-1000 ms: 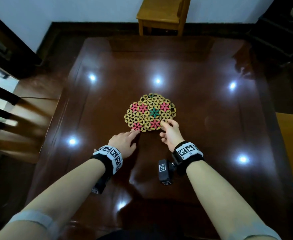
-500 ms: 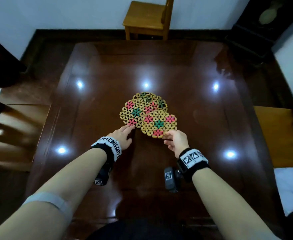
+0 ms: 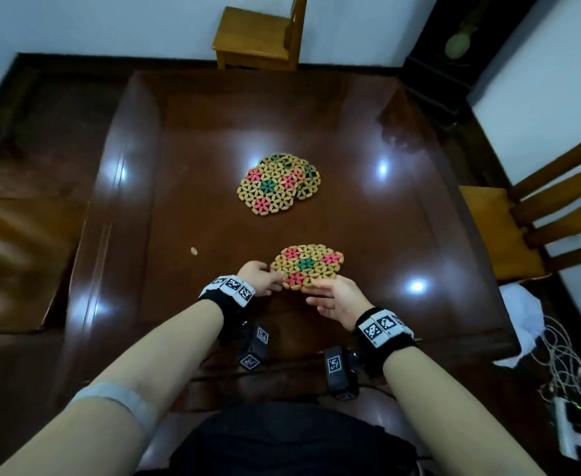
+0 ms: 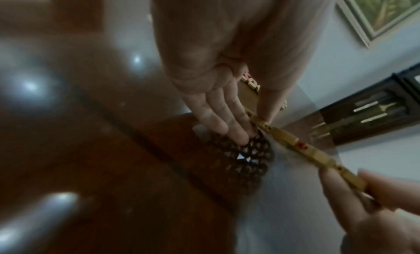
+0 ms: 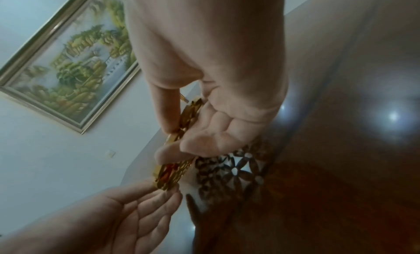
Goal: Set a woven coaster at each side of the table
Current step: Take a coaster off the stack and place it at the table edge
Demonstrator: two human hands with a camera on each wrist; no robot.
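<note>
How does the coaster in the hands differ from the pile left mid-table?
The held coaster is single, pinched at its near edge by the left hand and right hand; the pile is several overlapping coasters, untouched. The held one is raised off the table, near the person; the pile lies flat at the centre. Both share the tan weave with pink and green flowers.

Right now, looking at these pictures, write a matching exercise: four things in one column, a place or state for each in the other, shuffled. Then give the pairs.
1. held coaster
2. coaster stack
3. far chair
4. framed painting

A. hangs on the wall
B. lies at the table's middle
C. stands beyond the table's far edge
D. pinched by the left hand and right hand

Pairs: 1-D, 2-B, 3-C, 4-A
</note>
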